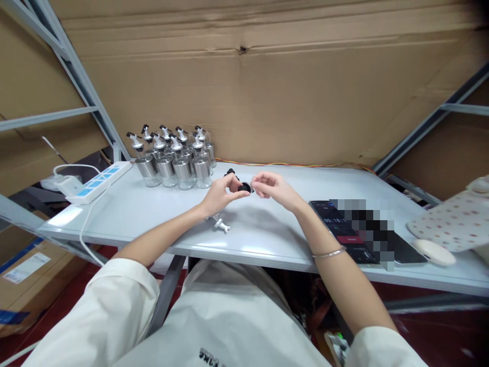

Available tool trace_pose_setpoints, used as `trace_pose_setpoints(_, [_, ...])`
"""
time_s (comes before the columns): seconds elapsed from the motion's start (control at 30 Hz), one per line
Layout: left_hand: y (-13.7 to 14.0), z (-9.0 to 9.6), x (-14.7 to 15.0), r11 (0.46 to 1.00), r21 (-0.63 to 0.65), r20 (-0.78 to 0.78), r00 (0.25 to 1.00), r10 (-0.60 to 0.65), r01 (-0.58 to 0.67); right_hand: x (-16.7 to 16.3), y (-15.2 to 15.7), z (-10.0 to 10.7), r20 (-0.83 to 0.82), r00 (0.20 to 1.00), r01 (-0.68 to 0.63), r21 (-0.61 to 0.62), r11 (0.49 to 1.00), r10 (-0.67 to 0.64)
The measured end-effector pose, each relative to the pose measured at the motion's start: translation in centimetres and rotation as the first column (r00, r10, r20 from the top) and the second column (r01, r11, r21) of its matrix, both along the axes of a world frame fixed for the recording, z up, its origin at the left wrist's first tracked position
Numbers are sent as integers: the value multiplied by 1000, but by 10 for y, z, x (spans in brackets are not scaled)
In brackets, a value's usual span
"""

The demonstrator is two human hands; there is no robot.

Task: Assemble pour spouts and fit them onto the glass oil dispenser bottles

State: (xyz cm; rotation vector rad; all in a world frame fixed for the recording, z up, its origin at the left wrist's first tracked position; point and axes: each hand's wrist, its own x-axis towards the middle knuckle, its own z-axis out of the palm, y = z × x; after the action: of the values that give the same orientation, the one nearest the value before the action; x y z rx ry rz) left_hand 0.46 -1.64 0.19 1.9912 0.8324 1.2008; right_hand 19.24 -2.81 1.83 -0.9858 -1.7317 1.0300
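Bottles (183,165) beyond the left fingers (232,181) look finished; 1 loose spout (220,223) near those fingers, pinching a black piece (244,188), seems unfitted. Right fingers' (263,189) grip: I can't tell.

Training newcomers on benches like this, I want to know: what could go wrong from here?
1. The small black part at the fingertips of the left hand could slip from its light grip.
2. The silver spout lies loose near the front edge of the table; a forearm might sweep it off.
3. The bottles stand close together, so one knock could topple several.
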Motion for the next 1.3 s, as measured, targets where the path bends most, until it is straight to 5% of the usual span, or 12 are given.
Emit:
trace_pose_setpoints(0.13, [-4, 0, 0, 999, 30, -78, 997, 16, -14, 0, 0, -2, -6, 991, -130, -123, 984, 130])
trace_pose_setpoints(0.3, [3, 2, 0, 980, -110, 154, 977, -148, 166, 3, 2, -2, -83, 995, -68, -88, 994, 61])
trace_pose_setpoints(0.53, [7, 0, 1, 830, -418, 187, 929, -319, 369, 3, 3, -3, -127, 990, -65, -49, 997, 58])
trace_pose_setpoints(0.8, [6, -2, 0, 857, -355, 225, 924, -309, 374, 2, -2, 1, -124, 985, -143, -166, 976, 123])
trace_pose_setpoints(1.3, [6, -3, -1, 885, -310, 179, 935, -305, 348, 3, -4, 2, -136, 977, -189, -173, 967, 167])
